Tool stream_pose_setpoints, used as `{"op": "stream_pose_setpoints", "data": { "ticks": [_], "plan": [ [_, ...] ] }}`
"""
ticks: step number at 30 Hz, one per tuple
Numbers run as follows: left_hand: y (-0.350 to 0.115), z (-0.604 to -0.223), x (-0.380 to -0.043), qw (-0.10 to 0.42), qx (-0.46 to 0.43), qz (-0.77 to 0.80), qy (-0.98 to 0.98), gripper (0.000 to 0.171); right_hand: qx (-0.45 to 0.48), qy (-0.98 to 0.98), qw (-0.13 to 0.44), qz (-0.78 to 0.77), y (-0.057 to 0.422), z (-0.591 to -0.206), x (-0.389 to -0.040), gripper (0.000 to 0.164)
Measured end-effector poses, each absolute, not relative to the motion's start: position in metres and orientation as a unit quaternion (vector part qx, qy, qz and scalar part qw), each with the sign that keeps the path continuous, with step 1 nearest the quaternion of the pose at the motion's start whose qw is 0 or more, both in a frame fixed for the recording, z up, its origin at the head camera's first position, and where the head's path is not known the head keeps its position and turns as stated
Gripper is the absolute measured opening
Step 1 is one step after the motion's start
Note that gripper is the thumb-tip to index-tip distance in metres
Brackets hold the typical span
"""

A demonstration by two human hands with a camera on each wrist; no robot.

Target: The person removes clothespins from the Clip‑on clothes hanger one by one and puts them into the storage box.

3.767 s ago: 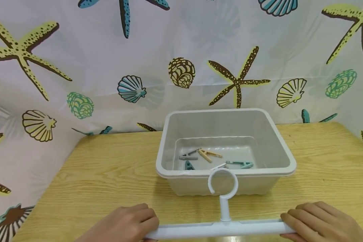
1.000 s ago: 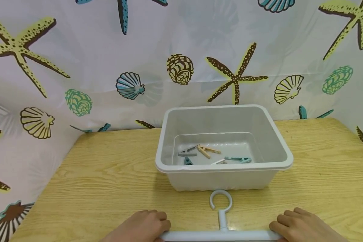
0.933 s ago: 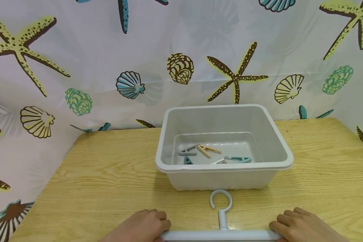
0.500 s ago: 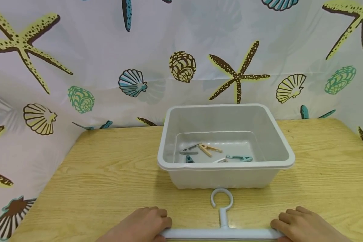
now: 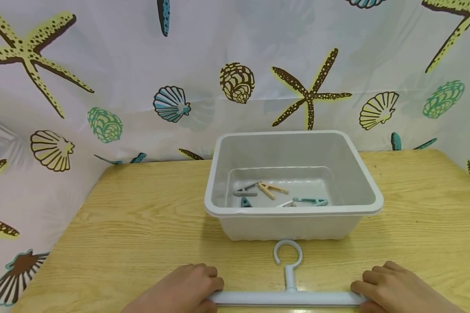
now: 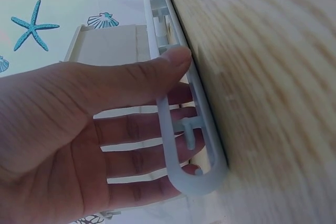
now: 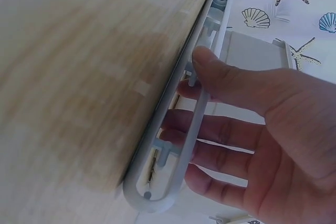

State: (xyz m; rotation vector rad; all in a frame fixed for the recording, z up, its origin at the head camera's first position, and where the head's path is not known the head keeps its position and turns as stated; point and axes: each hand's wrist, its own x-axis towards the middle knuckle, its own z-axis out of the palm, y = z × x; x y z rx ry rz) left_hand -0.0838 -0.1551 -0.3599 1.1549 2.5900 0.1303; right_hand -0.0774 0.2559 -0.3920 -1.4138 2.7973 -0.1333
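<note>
A pale plastic hanger (image 5: 290, 298) with a round open hook (image 5: 300, 252) lies across the near part of the table. My left hand (image 5: 188, 287) grips its left end, and my right hand (image 5: 395, 284) grips the right end. In the left wrist view, the thumb (image 6: 176, 59) presses on the hanger's narrow looped frame (image 6: 167, 129), with the fingers behind it. The right wrist view has the thumb (image 7: 207, 61) and fingers around the other end of the frame (image 7: 181, 177). Small T-shaped pegs (image 6: 188, 127) sit inside the loop.
Beyond the hook stands a light grey plastic bin (image 5: 290, 226). Several clothespins lie on its floor: a grey one (image 5: 244, 194), a tan one (image 5: 272, 189), a teal one (image 5: 309, 201) and others. Behind the wooden table (image 5: 141, 217) hangs a white curtain (image 5: 203, 52) printed with sea creatures.
Since the earliest frame the hanger has come down, its hook dropping from over the bin's rim to in front of the bin. Over the last second, hands and hanger barely move; the view tilts slightly.
</note>
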Motion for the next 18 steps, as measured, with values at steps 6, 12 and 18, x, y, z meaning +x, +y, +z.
{"op": "stream_pose_setpoints", "data": {
  "ticks": [6, 12, 18],
  "plan": [
    [-0.156, -0.359, -0.082, 0.149, 0.401, 0.048, 0.902, 0.011, -0.450, 0.892, -0.002, -0.041, 0.254, -0.389, -0.077, 0.021],
    [-0.158, -0.362, -0.080, 0.139, 0.403, 0.038, 0.904, 0.014, -0.451, 0.892, -0.004, -0.038, 0.254, -0.391, -0.078, 0.025],
    [-0.161, -0.351, -0.081, 0.118, 0.407, 0.054, 0.904, 0.020, -0.452, 0.890, -0.047, -0.038, 0.255, -0.390, -0.077, 0.025]
  ]
}}
